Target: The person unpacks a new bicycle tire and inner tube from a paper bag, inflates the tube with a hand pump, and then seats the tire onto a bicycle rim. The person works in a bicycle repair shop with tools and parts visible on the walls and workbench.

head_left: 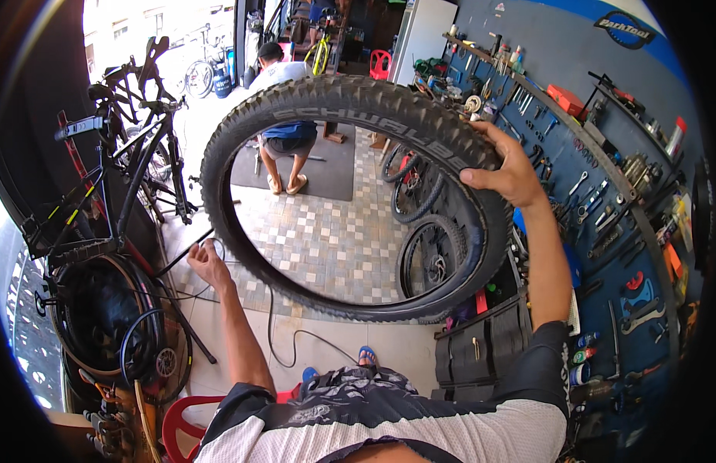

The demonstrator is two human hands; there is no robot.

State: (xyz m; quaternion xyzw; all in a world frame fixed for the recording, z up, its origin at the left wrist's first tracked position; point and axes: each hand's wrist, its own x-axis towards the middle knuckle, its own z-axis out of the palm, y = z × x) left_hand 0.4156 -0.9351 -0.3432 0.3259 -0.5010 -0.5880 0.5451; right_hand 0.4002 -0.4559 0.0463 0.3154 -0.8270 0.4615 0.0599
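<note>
A knobbly black bicycle tyre [356, 99], with no rim or spokes in it, is held up in front of me, tilted. My right hand [513, 176] grips its upper right side, thumb on the sidewall and fingers over the tread. Lower, just left of the tyre and apart from it, is my left hand [210, 266], its fingers pinched together. A thin black rod or hose [185, 250] passes close to those fingertips. Whatever the left fingers hold, if anything, is too small to make out.
Bike frames [134, 170] hang at the left above black wheels [103, 312]. A hose [296, 347] lies on the floor near my feet. Tools cover the blue wall [558, 116] at right. Wheels [423, 258] lean beyond the tyre. Another person [284, 73] bends over ahead.
</note>
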